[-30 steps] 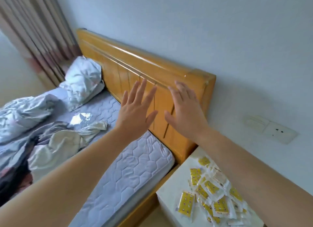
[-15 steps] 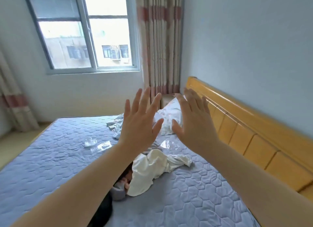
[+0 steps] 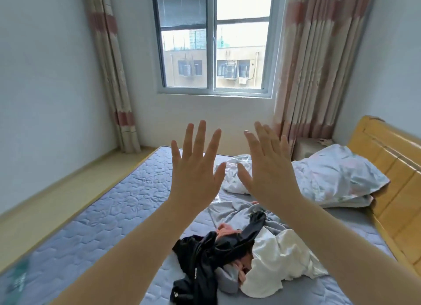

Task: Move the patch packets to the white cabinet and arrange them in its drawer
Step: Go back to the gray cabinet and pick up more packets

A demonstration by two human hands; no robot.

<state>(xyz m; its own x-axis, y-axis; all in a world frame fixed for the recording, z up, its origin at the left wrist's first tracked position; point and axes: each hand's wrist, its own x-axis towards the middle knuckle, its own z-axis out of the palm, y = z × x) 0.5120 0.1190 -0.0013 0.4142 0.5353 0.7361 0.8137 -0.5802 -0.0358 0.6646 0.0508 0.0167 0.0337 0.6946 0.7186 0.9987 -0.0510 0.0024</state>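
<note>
My left hand (image 3: pixel 196 168) and my right hand (image 3: pixel 268 165) are raised side by side in front of me, backs toward me, fingers spread, holding nothing. They hover above a bed with a blue quilted mattress (image 3: pixel 109 213). No patch packets and no white cabinet are in view.
A pile of black, white and pink clothes (image 3: pixel 230 257) lies on the mattress below my arms. A pillow (image 3: pixel 337 179) rests against the wooden headboard (image 3: pixel 391 168) at right. A window (image 3: pixel 214 42) with curtains (image 3: pixel 316 61) faces me. A strip of floor (image 3: pixel 57 197) runs along the left wall.
My view has swung left, from the headboard and the bedside surface with yellow packets to the window wall. Both hands stayed raised and spread in front of me.
</note>
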